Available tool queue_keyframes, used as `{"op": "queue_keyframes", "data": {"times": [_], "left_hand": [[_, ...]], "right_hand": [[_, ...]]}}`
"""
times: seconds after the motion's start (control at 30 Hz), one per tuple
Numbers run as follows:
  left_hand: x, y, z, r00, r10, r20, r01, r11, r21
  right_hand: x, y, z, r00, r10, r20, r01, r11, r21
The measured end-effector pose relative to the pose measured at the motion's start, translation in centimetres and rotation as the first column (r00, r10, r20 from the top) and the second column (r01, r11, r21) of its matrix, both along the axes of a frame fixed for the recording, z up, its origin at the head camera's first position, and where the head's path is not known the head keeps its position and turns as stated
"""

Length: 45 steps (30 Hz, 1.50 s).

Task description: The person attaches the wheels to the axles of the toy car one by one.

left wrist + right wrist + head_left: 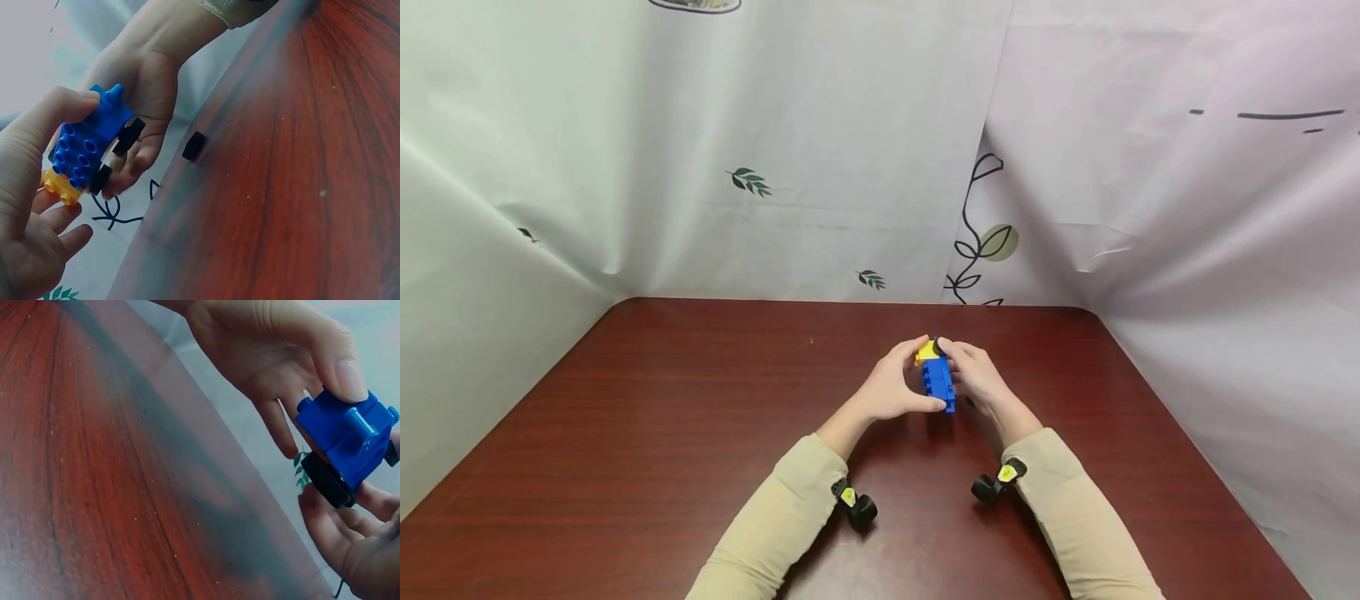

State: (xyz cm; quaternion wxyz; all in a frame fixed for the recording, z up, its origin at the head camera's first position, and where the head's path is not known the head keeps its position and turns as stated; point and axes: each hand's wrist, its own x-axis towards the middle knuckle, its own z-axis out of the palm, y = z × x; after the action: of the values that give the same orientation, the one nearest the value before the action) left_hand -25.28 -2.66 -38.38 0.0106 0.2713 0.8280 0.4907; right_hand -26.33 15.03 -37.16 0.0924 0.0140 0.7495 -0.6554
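Observation:
A toy brick car (pixel 937 382), mostly blue with a yellow brick at its far end, is held up over the table between both hands. My left hand (pixel 889 390) grips it lengthwise, thumb on the near blue end and fingertips at the yellow brick (pixel 60 186). The right hand (pixel 983 382) holds the car's right side, its fingers curled about the black wheels (pixel 129 137). Studs face left in the head view. From the right wrist, the blue end (pixel 350 428) shows a raised bar and a wheel (pixel 326 481) beside my right fingertips.
A loose black wheel (pixel 194 145) sits on the dark red wooden table (pixel 662 433), close to the right hand. White printed cloth (pixel 850 150) hangs behind the table and along its sides. Each sleeve carries a small black wrist camera (pixel 862 512).

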Motion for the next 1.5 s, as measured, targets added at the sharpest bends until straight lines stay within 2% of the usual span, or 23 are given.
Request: {"op": "queue_keyframes", "data": {"times": [0.17,0.37,0.5,0.57,0.6,0.7,0.87,1.07,1.27,1.4,1.5], "left_hand": [[-0.3,-0.2,0.1,1.000,-0.006,0.024,0.006,1.000,0.026],[-0.4,-0.5,0.1,0.999,0.010,0.048,-0.011,1.000,0.016],[-0.6,-0.7,0.0,0.997,0.029,0.069,-0.029,1.000,0.004],[-0.7,-0.7,0.0,0.996,0.034,0.077,-0.034,0.999,-0.001],[-0.8,-0.8,0.0,0.996,0.035,0.078,-0.035,0.999,-0.002],[-0.9,-0.8,0.0,0.996,0.033,0.085,-0.033,0.999,-0.002],[-0.8,-1.1,-0.2,0.993,0.043,0.110,-0.041,0.999,-0.021],[-0.7,-1.1,-0.3,0.993,0.046,0.112,-0.044,0.999,-0.022],[-0.8,-1.1,-0.3,0.992,0.054,0.111,-0.051,0.998,-0.027],[-0.8,-1.2,-0.3,0.991,0.056,0.118,-0.053,0.998,-0.028],[-0.9,-1.3,-0.3,0.991,0.058,0.124,-0.055,0.998,-0.024]], "right_hand": [[-0.3,0.4,0.3,0.999,0.028,-0.031,-0.025,0.994,0.105],[-0.7,1.1,0.5,0.997,0.049,-0.059,-0.040,0.990,0.137],[0.3,1.4,1.9,0.992,0.085,-0.094,-0.069,0.985,0.161],[0.3,1.9,1.9,0.988,0.105,-0.112,-0.084,0.981,0.175],[0.3,2.1,1.9,0.986,0.113,-0.121,-0.089,0.978,0.186],[-0.5,3.2,0.5,0.980,0.128,-0.151,-0.093,0.971,0.221],[-0.5,4.5,-0.8,0.967,0.180,-0.181,-0.117,0.942,0.314],[-0.4,6.0,-1.0,0.949,0.217,-0.230,-0.108,0.906,0.408],[-0.4,7.0,-1.1,0.935,0.259,-0.244,-0.119,0.874,0.472],[-0.3,7.4,-1.1,0.923,0.307,-0.232,-0.158,0.853,0.498],[-0.4,7.7,-1.2,0.918,0.337,-0.207,-0.205,0.853,0.480]]}}
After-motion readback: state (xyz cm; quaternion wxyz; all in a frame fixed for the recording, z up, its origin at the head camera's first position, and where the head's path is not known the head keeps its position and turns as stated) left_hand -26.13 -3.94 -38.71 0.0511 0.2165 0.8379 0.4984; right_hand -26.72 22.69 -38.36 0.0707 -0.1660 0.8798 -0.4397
